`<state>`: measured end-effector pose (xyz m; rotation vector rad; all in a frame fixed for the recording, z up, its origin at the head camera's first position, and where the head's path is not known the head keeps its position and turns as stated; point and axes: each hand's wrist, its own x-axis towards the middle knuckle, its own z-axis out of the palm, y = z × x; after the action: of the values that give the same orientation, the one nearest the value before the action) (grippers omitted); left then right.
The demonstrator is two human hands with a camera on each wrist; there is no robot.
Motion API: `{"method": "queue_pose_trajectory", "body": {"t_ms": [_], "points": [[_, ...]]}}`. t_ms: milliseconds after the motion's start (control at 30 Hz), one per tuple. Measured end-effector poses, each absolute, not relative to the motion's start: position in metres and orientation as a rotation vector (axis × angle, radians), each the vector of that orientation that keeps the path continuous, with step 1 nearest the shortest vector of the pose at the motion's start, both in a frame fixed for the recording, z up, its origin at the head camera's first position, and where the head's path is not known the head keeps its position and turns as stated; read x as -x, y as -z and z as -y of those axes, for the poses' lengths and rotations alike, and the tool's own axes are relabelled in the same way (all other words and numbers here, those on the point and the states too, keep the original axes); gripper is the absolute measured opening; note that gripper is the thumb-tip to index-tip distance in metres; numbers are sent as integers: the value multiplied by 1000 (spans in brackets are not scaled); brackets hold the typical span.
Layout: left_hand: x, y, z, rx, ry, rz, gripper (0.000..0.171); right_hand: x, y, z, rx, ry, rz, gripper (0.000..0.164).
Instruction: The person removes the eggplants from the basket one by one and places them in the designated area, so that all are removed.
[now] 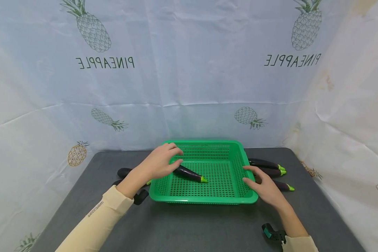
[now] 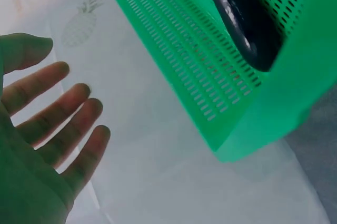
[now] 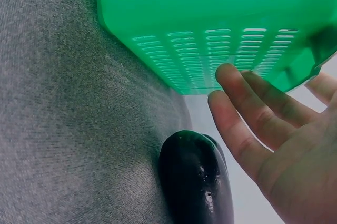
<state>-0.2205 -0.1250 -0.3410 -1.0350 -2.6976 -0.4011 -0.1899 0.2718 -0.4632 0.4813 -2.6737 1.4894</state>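
A green plastic basket [image 1: 204, 201] with slotted walls stands on the dark table. One eggplant [image 1: 189, 174] lies inside it, its green stem end toward the middle; in the left wrist view the same eggplant [image 2: 245, 21] shows its rounded dark end. Above the basket's left rim hovers my left hand [image 1: 159, 161], fingers spread and holding nothing. At the right rim is my right hand [image 1: 266, 185], thumb and forefinger at the edge. From the right wrist, the fingers of that hand [image 3: 284, 145] look nearly straight beside the outer wall; contact is unclear.
Right of the basket lie three eggplants [image 1: 282, 186], partly covered by the right hand and basket. Dark eggplants [image 1: 124, 172] also lie on the left, partly behind the left forearm. A pineapple-print cloth [image 1: 192, 80] hangs behind the table [image 1: 189, 227].
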Motion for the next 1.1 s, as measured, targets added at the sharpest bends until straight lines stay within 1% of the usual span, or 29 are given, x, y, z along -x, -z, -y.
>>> {"method": "queue_pose_trajectory", "body": {"t_ms": [233, 500, 833, 1100], "points": [[234, 342, 107, 1106, 346, 2743, 21, 191, 466, -272, -482, -1491, 2671, 53], [254, 359, 90, 1176, 284, 2780, 26, 190, 463, -272, -477, -1506, 2667, 53], [273, 382, 80, 1103, 322, 3045, 37, 191, 462, -272, -471, -1524, 2670, 53], [288, 404, 80, 1085, 413, 3164, 39, 189, 462, -273, -483, -1503, 2670, 52]]}}
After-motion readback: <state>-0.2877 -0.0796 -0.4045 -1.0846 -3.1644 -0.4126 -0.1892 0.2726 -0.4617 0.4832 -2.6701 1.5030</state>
